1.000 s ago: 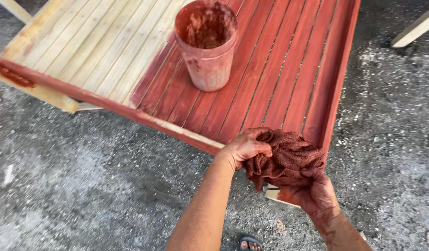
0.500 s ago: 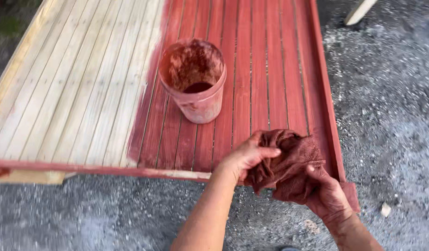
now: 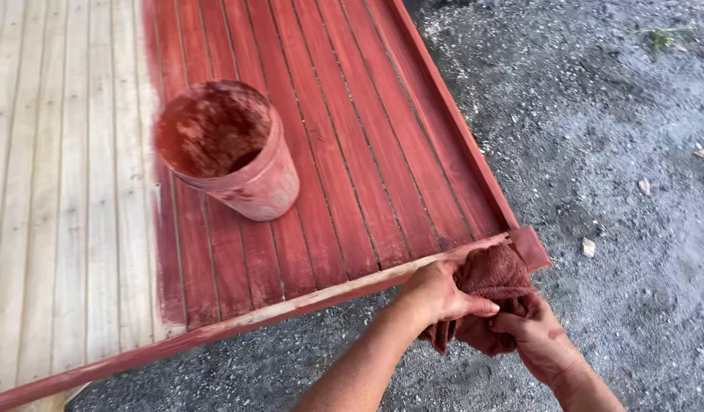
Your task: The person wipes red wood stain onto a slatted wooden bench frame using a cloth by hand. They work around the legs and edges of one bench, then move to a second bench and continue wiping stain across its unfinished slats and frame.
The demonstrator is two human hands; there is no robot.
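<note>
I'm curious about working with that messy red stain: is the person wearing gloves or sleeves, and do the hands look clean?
No gloves and no sleeves show: both forearms are bare up to the picture's edge. No watch, ring or band is visible. The left hand looks mostly clean on its back. The right hand carries reddish stain smears on its fingers and back.

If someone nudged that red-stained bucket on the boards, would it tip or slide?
The bucket already leans on the slatted panel, so a nudge would probably tip it. Little liquid shows inside, so it is likely light. Its stain-smeared wall may feel slippery.
</note>
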